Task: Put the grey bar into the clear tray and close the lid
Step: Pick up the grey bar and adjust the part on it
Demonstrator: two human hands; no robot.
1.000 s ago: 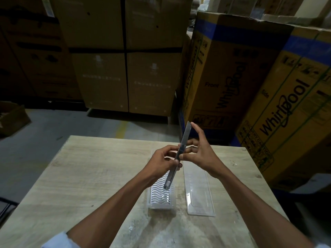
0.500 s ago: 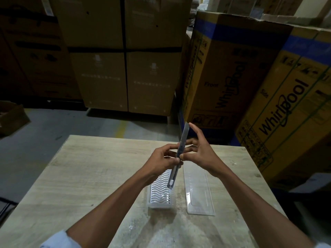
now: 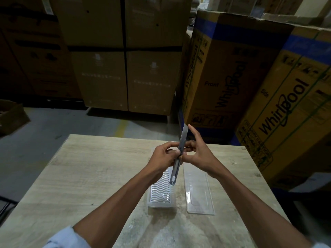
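Note:
A long, thin grey bar (image 3: 179,154) is held steeply tilted above the table, its upper end away from me. My left hand (image 3: 163,158) grips its middle from the left. My right hand (image 3: 198,154) pinches it from the right, with the index finger laid along the upper part. Under the bar's lower end lies the clear tray (image 3: 161,192) with a white wavy insert. The flat clear lid (image 3: 198,192) lies open to the right of the tray, joined along its long side as far as I can tell.
The wooden table (image 3: 80,176) carries the tray. Large Whirlpool cartons (image 3: 250,86) crowd its right side, and stacked brown boxes (image 3: 125,68) stand beyond a strip of grey floor. A small open box (image 3: 10,115) sits on the floor at left.
The bar has turned slightly more upright in both hands, and its lower end has shifted a little right. The tray and lid have not moved.

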